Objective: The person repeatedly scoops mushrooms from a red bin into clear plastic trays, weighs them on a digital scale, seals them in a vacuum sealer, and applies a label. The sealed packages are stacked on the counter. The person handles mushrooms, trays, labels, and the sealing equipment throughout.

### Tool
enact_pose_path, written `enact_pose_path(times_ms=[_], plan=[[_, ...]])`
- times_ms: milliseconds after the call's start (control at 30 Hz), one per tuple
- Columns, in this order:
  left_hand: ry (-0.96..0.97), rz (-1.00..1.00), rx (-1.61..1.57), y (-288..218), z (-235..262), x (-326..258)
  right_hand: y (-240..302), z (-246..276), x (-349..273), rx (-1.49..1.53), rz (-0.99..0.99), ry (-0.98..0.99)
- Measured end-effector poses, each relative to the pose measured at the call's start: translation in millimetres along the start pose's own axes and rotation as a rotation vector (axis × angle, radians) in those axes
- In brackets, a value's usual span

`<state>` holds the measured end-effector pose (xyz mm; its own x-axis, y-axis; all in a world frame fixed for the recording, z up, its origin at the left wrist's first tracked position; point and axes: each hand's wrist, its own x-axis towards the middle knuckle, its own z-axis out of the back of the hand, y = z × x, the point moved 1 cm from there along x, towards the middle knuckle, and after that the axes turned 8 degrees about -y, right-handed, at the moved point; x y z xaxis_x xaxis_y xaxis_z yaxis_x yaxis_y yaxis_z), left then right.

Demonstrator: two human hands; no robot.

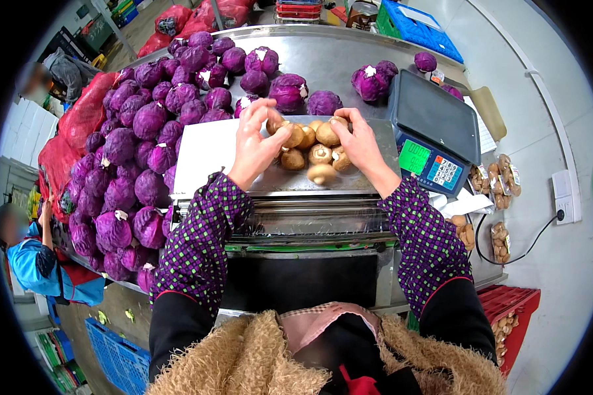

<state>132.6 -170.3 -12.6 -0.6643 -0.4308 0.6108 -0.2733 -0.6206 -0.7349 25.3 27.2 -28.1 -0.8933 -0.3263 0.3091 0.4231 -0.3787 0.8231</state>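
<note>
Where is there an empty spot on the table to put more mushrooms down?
The steel plate is bare left of the mushrooms, beside the left hand. The tabletop is bare between cabbage clusters. The left side is crowded with red cabbages; the scale fills the right.

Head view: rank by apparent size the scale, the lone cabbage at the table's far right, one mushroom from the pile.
1. Scale, clearly largest.
2. Lone purple cabbage; it sits farther back, so it looks smaller than it is.
3. Single mushroom, only slightly smaller-looking and nearer the camera, so that gap is unsure.
</note>
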Motion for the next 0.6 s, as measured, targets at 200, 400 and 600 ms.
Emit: enact_pose_path(times_ms=[200,400,600], plan=[[0.202,-0.036,0.087,-1,-14,-26,2,-6,-17,-0.046,0.130,0.035],[0.185,0.213,-0.138,12,-3,-19,35,28,-25,-0.219,0.425,0.028],[0.147,0.182,-0.092,11,-9,-23,63,35,-88,-0.526,0.752,0.153]])
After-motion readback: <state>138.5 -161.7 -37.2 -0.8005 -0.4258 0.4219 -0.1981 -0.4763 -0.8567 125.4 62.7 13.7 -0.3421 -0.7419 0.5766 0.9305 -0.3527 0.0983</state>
